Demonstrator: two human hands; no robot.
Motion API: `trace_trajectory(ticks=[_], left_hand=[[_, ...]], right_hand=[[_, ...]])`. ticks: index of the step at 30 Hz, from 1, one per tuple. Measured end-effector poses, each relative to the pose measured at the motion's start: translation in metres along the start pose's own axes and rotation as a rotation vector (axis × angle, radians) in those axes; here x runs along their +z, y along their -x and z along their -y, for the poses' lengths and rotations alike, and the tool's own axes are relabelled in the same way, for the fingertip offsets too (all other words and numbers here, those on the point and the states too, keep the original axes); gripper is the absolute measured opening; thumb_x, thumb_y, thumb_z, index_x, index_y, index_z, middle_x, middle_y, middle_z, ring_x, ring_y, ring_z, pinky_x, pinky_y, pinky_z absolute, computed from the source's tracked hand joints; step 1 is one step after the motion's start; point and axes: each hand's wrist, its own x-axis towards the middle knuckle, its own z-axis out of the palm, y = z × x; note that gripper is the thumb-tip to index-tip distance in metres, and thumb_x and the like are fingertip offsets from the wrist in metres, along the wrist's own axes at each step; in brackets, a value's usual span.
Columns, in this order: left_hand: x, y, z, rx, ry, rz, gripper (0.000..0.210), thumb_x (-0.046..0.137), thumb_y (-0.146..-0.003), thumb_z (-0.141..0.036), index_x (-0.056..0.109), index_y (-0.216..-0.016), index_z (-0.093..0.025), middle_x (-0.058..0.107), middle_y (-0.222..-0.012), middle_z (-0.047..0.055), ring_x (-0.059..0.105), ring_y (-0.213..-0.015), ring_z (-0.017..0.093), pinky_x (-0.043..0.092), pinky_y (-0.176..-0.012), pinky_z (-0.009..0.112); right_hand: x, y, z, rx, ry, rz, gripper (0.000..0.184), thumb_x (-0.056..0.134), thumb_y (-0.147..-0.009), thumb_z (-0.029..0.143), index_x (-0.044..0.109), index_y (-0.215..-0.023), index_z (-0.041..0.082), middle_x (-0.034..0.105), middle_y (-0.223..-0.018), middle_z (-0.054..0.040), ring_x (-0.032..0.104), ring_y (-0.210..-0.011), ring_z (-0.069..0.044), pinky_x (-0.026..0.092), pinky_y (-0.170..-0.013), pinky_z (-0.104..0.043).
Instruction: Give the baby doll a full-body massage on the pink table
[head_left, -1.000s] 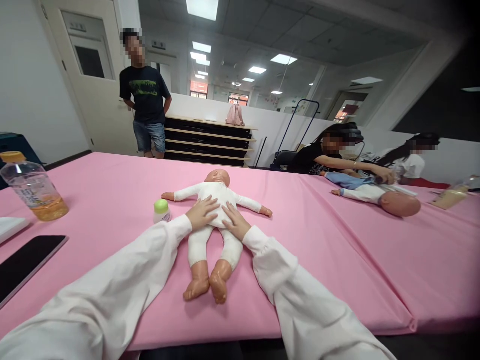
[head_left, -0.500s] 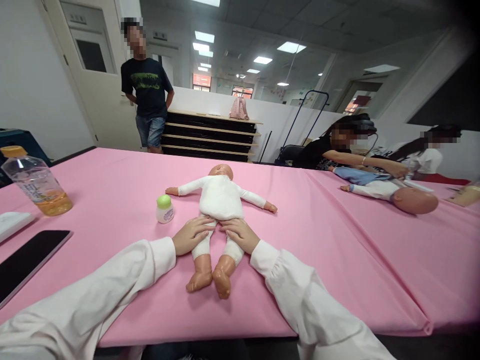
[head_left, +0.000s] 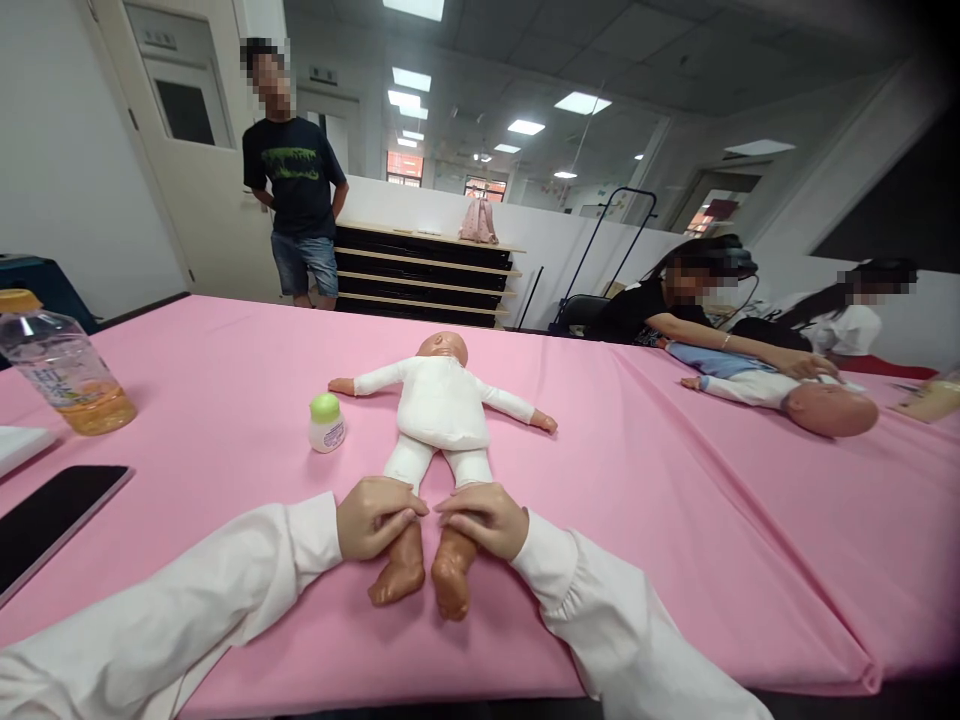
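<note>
A baby doll (head_left: 444, 400) with a white cloth body lies on its back, arms spread, its head away from me and its brown feet towards me. My left hand (head_left: 379, 515) is closed around the doll's leg on the left, just above the bare shin. On the other leg, my right hand (head_left: 484, 515) grips at the same height. Both thumbs point inward, and the fingers partly hide the legs. A small white jar with a green lid (head_left: 326, 422) stands left of the doll.
Pink cloth (head_left: 637, 560) covers the table. At the left are a drink bottle (head_left: 82, 385) and a phone (head_left: 56, 525). A co-worker (head_left: 697, 300) handles another doll (head_left: 825, 405) at the right. Another person (head_left: 294, 190) stands behind the table.
Both my hands have slid down the doll's legs towards the feet, from the thighs to the lower legs. Their fingers have gone from lying flat to curling around the legs.
</note>
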Motion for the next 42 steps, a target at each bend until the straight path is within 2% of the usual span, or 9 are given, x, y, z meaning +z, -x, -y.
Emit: trace_trajectory(ticks=[4,8,11,14,19,22,27,34,42], left_hand=[[0.0,-0.005,0.01,-0.142,-0.041,-0.116,0.032,0.035,-0.089,-0.029,0.064,-0.1,-0.022,0.066,-0.104,0.005,0.054,-0.111,0.018,0.041,-0.097,0.036],[0.004,-0.012,0.023,-0.297,-0.165,-0.004,0.035,0.038,-0.087,-0.035,0.059,-0.114,-0.026,0.047,-0.133,0.003,0.034,-0.128,0.024,0.025,-0.106,0.05],[0.006,-0.01,0.018,-0.283,-0.199,0.074,0.032,0.039,-0.088,-0.033,0.062,-0.108,-0.028,0.05,-0.13,0.002,0.032,-0.129,0.025,0.021,-0.106,0.054],[0.008,-0.006,0.006,-0.175,-0.202,0.066,0.029,0.038,-0.088,-0.028,0.066,-0.096,-0.025,0.065,-0.107,0.002,0.041,-0.124,0.022,0.022,-0.107,0.05],[0.006,0.001,-0.001,0.075,-0.112,-0.11,0.028,0.036,-0.088,-0.022,0.065,-0.085,-0.02,0.07,-0.082,0.003,0.065,-0.086,0.014,0.047,-0.086,0.03],[0.003,-0.001,0.009,0.054,-0.15,-0.185,0.028,0.036,-0.088,-0.022,0.064,-0.09,-0.018,0.069,-0.09,0.005,0.061,-0.098,0.016,0.047,-0.087,0.031],[0.005,-0.007,0.024,-0.233,-0.27,0.03,0.037,0.035,-0.09,-0.037,0.053,-0.12,-0.026,0.045,-0.134,0.004,0.036,-0.127,0.023,0.029,-0.104,0.05],[0.009,-0.004,0.018,-0.159,-0.285,0.091,0.035,0.033,-0.091,-0.035,0.057,-0.116,-0.028,0.044,-0.135,0.004,0.031,-0.13,0.025,0.019,-0.105,0.057],[0.005,0.004,0.006,0.275,-0.192,-0.087,0.03,0.034,-0.087,-0.02,0.062,-0.096,-0.017,0.069,-0.085,0.005,0.064,-0.083,0.014,0.048,-0.081,0.029]], right_hand=[[-0.006,0.0,-0.022,0.152,0.138,-0.158,0.033,0.039,-0.089,0.038,0.063,-0.103,0.02,0.067,-0.102,-0.0074,0.06,-0.098,-0.018,0.046,-0.088,-0.035],[-0.001,0.001,-0.029,0.132,0.328,-0.005,0.036,0.037,-0.089,0.039,0.061,-0.108,0.02,0.056,-0.123,-0.0098,0.044,-0.12,-0.025,0.031,-0.101,-0.052],[0.005,0.001,-0.015,0.049,0.319,0.125,0.034,0.034,-0.09,0.034,0.063,-0.104,0.021,0.064,-0.109,-0.0078,0.052,-0.111,-0.023,0.025,-0.104,-0.052],[0.009,0.001,0.0,-0.021,0.245,0.159,0.037,0.031,-0.091,0.037,0.061,-0.108,0.022,0.069,-0.093,-0.006,0.063,-0.089,-0.018,0.037,-0.097,-0.042],[0.002,0.006,-0.003,0.012,0.067,-0.119,0.05,0.019,-0.093,0.042,0.063,-0.102,0.018,0.069,-0.073,-0.0039,0.064,-0.066,-0.012,0.05,-0.065,-0.024],[-0.003,0.005,-0.014,0.143,0.103,-0.319,0.047,0.023,-0.093,0.039,0.065,-0.092,0.018,0.069,-0.081,-0.0056,0.064,-0.075,-0.013,0.05,-0.071,-0.026],[0.003,0.0,-0.024,0.173,0.373,-0.043,0.033,0.04,-0.087,0.036,0.063,-0.105,0.02,0.056,-0.12,-0.0102,0.048,-0.115,-0.025,0.036,-0.097,-0.048],[0.008,0.001,-0.004,0.08,0.344,0.24,0.033,0.035,-0.09,0.029,0.061,-0.109,0.022,0.063,-0.112,-0.0047,0.039,-0.124,-0.021,0.007,-0.107,-0.054],[0.006,0.003,0.011,-0.035,0.146,0.221,0.042,0.027,-0.092,0.038,0.063,-0.106,0.019,0.071,-0.082,-0.0044,0.064,-0.077,-0.014,0.039,-0.095,-0.036]])
